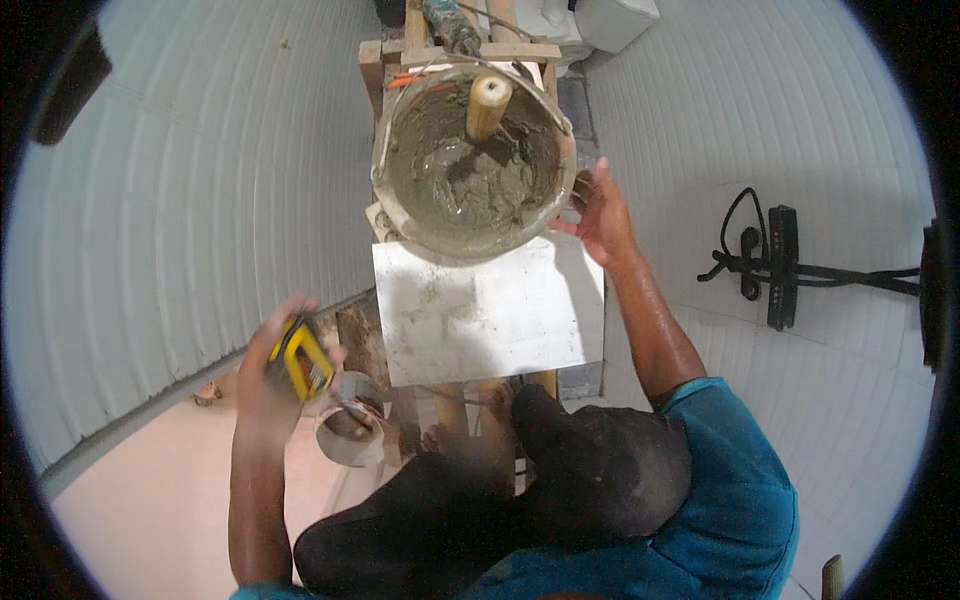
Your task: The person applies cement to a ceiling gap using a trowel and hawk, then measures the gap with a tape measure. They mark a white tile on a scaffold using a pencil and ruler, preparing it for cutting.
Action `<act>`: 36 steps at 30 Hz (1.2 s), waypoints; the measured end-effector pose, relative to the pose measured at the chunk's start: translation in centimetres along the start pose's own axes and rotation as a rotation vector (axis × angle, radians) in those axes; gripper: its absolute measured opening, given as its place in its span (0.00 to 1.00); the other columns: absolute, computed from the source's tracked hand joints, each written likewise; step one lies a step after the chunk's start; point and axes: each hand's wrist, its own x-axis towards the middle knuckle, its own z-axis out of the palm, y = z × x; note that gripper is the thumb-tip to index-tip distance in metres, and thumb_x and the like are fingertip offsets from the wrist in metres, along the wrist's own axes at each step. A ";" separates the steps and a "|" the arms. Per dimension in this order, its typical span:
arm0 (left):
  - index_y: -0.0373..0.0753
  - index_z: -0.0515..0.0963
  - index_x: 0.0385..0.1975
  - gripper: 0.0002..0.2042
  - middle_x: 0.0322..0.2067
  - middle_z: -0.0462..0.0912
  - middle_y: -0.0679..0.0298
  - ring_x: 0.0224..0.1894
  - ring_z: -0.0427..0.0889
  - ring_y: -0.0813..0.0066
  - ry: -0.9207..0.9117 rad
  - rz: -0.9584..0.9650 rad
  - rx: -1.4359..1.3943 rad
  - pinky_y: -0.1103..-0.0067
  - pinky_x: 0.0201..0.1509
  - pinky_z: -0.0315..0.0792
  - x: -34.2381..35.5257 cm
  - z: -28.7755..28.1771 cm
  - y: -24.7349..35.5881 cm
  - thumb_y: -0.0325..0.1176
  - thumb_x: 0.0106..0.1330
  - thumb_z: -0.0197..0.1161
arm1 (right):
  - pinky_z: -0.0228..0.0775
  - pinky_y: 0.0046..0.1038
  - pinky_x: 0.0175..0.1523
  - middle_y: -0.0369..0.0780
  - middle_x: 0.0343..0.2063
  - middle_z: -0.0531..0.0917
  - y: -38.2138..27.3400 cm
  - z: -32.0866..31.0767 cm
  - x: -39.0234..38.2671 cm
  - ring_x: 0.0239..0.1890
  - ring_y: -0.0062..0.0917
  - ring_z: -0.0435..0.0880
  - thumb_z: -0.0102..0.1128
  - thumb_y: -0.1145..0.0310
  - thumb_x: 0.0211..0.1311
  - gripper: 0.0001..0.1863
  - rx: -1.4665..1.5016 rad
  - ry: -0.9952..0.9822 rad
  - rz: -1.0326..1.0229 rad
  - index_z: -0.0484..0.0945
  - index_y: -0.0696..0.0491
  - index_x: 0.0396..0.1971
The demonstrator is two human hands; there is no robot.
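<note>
My left hand (275, 365) is closed around a yellow and black tape measure (303, 362), held off to the left of a white flat panel (480, 315). Just beyond the panel stands a bucket (392, 205) with grey wet mortar (480, 190) smeared up its inner wall. A rounded wooden handle (488, 108) sticks up out of the mortar; the tool's lower end is buried. My right hand (603, 218) is at the bucket's right side, fingers apart, and I cannot tell whether they touch the wall. The panel lies flat, its far edge hidden by the bucket.
A wooden scaffold frame (455, 52) carries the bucket and panel. Below on the left is a smaller bucket (352, 440). Ribbed white walls rise close on both sides, with a black shower fixture (770, 265) on the right. A white toilet (615, 20) shows at the top.
</note>
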 end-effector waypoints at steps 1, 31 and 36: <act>0.30 0.72 0.54 0.26 0.48 0.78 0.53 0.33 0.85 0.61 -0.016 -0.101 0.016 0.69 0.29 0.83 3.5 1.1 0.2 0.49 0.70 0.51 | 0.58 0.58 0.64 0.52 0.61 0.65 0.4 0.2 0.1 0.66 0.42 0.62 0.44 0.39 0.68 0.39 0.043 -0.027 -0.005 0.59 0.58 0.64; 0.36 0.74 0.45 0.20 0.33 0.81 0.56 0.35 0.86 0.58 -0.252 -0.089 -0.169 0.67 0.28 0.81 16.8 8.3 -2.8 0.49 0.66 0.58 | 0.75 0.43 0.57 0.50 0.61 0.68 -4.0 -1.4 12.9 0.59 0.42 0.73 0.36 0.40 0.72 0.38 -0.008 -0.388 -0.197 0.58 0.57 0.66; 0.36 0.74 0.46 0.21 0.42 0.83 0.53 0.35 0.86 0.62 -0.263 -0.108 -0.133 0.68 0.29 0.82 16.3 6.9 -3.0 0.50 0.67 0.57 | 0.76 0.43 0.54 0.52 0.61 0.66 -3.9 -0.7 11.7 0.58 0.43 0.73 0.43 0.42 0.70 0.37 0.124 -0.138 -0.073 0.56 0.56 0.66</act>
